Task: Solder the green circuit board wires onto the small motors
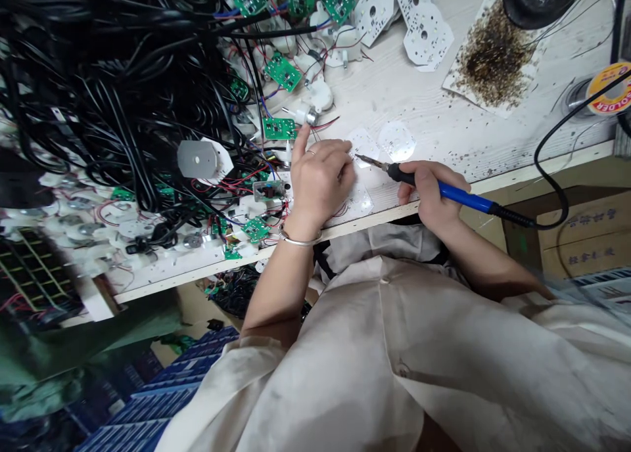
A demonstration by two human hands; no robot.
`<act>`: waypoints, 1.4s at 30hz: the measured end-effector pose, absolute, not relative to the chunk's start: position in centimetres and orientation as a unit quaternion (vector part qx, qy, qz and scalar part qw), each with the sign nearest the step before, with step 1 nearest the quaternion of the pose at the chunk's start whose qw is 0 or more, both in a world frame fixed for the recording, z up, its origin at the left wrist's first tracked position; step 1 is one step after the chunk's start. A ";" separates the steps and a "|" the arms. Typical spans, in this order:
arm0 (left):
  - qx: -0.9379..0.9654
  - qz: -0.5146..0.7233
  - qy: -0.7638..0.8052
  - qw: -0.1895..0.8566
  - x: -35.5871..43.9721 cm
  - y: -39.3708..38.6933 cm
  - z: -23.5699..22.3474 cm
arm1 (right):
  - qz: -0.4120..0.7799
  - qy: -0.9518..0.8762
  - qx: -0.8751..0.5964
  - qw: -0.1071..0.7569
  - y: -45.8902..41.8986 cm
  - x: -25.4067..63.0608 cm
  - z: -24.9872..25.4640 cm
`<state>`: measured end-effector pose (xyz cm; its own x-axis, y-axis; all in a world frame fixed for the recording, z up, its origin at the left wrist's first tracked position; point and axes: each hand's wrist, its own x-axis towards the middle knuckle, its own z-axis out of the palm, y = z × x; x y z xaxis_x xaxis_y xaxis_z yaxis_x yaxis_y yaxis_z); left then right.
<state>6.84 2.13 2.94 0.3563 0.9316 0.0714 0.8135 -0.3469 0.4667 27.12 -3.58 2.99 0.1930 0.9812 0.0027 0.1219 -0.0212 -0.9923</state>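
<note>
Right now our right hand [430, 196] grips a soldering iron [444, 192] like a pen, its fingers closed around the blue handle. The iron's fine metal tip [363, 158] reaches left to a small white circuit board [363, 146]; we cannot tell whether it touches. Our left hand [319, 179] sits just beside that tip, with its fingers curled inward and its index finger [300, 140] stretched toward a green circuit board [279, 129]. Whether the curled fingers pinch anything, we cannot tell. A round white board [397, 141] lies just ahead of the iron's tip, and a metal bangle [298, 239] circles our left wrist.

Farther left of the left hand, white plastic housings [204, 159] and more green boards [283, 71] crowd the counter [419, 104], tangled with red and blue wires [231, 186] and a heap of black cables [98, 77]. Ahead of the hands lie white perforated boards [426, 35]. Beyond the right hand, a sheet of paper [493, 54] carries scattered brown residue, and a spool of solder [611, 87] sits near the iron's black cord [549, 169]. Below the counter, past our cream smock [374, 347], stand blue crates [148, 399] on the left and a cardboard box [582, 235] on the right.
</note>
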 end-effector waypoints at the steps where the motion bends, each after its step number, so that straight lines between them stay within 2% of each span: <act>1: 0.804 0.166 0.542 0.180 6.8 2.1 3.0 | 0.421 -0.478 -0.575 0.514 -3.6 27.2 3.0; 26: 0.796 0.165 0.549 0.193 7.0 2.2 2.9 | 0.430 -0.496 -0.541 0.526 -3.2 27.0 2.8; 32: 0.803 0.165 0.548 0.167 6.9 2.2 2.7 | 0.435 -0.500 -0.555 0.502 -3.1 27.0 2.9; 39: 0.810 0.164 0.540 0.160 6.7 2.1 2.9 | 0.377 -0.513 -0.577 0.511 -3.8 27.1 2.9; 42: 0.809 0.168 0.541 0.154 6.8 2.2 2.6 | 0.332 -0.609 -0.546 0.470 -3.5 27.0 2.9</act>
<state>6.83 2.17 2.56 0.3577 0.9279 0.1051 0.8249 -0.3667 0.4303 27.03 -3.47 2.95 0.0374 0.9768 0.2107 0.3537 0.1842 -0.9170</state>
